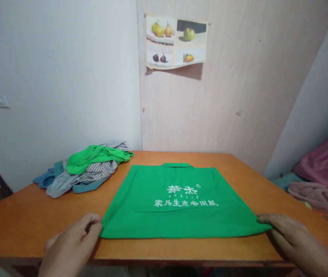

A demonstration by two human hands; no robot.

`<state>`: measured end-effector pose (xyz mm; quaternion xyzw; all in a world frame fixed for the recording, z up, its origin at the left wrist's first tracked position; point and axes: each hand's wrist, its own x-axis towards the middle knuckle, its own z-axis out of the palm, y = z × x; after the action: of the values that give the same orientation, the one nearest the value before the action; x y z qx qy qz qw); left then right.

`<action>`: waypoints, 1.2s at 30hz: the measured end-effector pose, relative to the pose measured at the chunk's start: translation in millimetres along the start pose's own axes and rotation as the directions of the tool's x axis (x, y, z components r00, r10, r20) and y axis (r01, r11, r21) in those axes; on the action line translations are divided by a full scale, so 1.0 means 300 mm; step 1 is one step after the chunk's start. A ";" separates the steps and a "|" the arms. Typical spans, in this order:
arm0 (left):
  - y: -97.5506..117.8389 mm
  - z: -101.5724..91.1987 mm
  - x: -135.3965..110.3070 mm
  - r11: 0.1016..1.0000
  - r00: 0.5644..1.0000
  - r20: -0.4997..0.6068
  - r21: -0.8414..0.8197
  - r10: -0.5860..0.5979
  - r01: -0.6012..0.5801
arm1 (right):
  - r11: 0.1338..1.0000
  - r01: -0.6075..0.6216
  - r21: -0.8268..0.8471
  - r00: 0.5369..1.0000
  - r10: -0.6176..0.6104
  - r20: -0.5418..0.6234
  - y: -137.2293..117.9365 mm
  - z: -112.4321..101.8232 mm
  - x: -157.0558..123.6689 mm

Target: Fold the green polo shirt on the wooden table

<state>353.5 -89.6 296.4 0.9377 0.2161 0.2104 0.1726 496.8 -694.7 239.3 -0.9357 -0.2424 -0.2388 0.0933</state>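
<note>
Counted 1 left hand (73,242), 1 right hand (295,238), 1 green printed cloth (175,213) with 3 lines of print (185,196), 1 counter (31,227), 1 clothes pile (90,163), 1 wall switch (1,101), 1 poster (176,43) with 4 fruit pictures (189,34). Pile looked like at least 3 pieces; too tangled for an exact number.

Bare left grip (73,241) and bare right grip (292,235), smoothly rounded at the back, right wrist (321,258) likewise uncovered
</note>
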 end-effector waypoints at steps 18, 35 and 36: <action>0.282 0.102 -0.092 0.787 0.769 0.190 -0.256 0.610 -0.561 | 0.979 -0.144 0.145 0.947 0.094 0.309 -0.292 -0.036 0.124; 0.435 0.068 -0.026 0.740 0.618 0.407 -0.405 0.672 -0.538 | 0.914 -0.037 0.403 0.884 -0.158 0.439 -0.649 -0.025 0.370; 0.444 0.067 -0.012 0.725 0.597 0.414 -0.432 0.687 -0.536 | 0.910 -0.032 0.413 0.878 -0.172 0.446 -0.659 -0.023 0.385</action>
<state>404.3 -208.9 333.4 0.9407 -0.2107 0.0059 0.2658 484.2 -478.4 313.8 -0.9153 -0.3367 0.0492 0.2155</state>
